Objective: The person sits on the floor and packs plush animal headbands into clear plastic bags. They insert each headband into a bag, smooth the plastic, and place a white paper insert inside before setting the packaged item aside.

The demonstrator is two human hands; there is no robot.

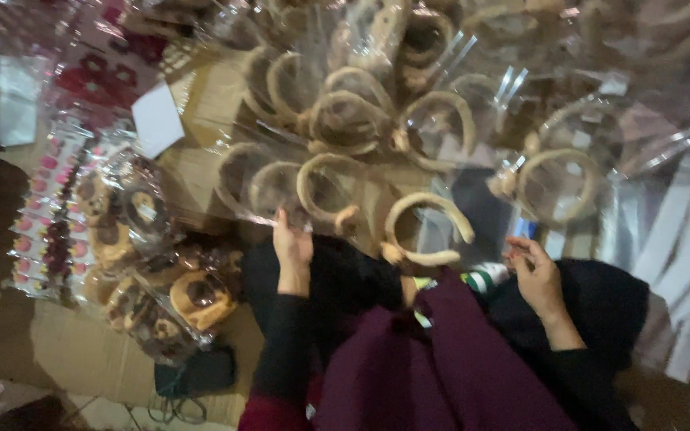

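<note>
Headband pkt (325, 191) pinched by L hand (292, 249); R hand (535, 275) curled nearby

The headbands (427, 227) at centre frame look padded, with a matt beige fabric covering. Their wrappers (473, 88) are clear, glossy plastic film that catches highlights. At lower left, the cardboard (65, 351) is matt brown, and the sleeves (449, 359) are dull maroon cloth.
</note>
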